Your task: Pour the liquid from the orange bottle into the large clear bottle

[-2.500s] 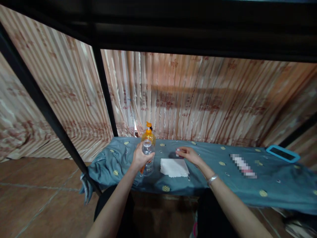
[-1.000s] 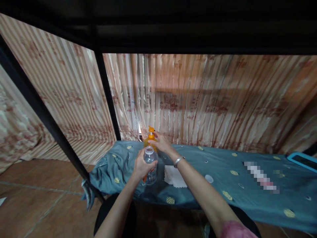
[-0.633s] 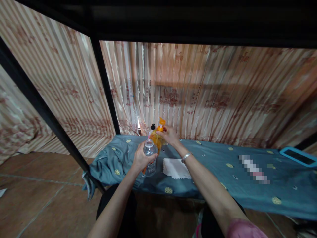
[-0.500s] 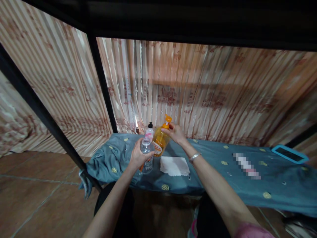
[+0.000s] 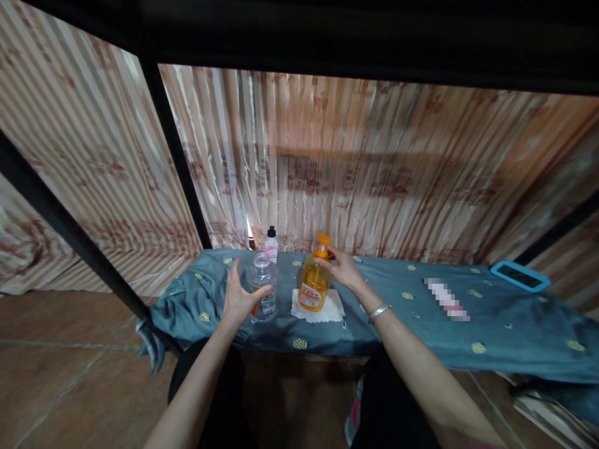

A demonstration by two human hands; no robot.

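My right hand (image 5: 344, 267) grips the neck of a yellow pump bottle (image 5: 314, 287) with an orange pump top. This bottle is nearly upright, its base over a white cloth (image 5: 333, 312). My left hand (image 5: 241, 294) is spread beside a clear, open-topped plastic bottle (image 5: 267, 302), thumb across its front and fingers apart on its left. The clear bottle stands on the blue-green patterned sheet (image 5: 374, 343). Just behind it is a white-and-pink bottle (image 5: 271, 246) with a black cap, its lower part hidden.
A blue-framed device (image 5: 520, 277) lies on the right part of the sheet, with a blurred-out flat item (image 5: 445, 300) nearer. Dark posts (image 5: 173, 143) and a dark overhead frame (image 5: 374, 43) surround the space. A striped curtain (image 5: 318, 131) hangs behind.
The yellow pump bottle has moved right, away from the clear bottle, and come over the cloth, less tilted. My left hand has loosened from the clear bottle. The view has shifted slightly.
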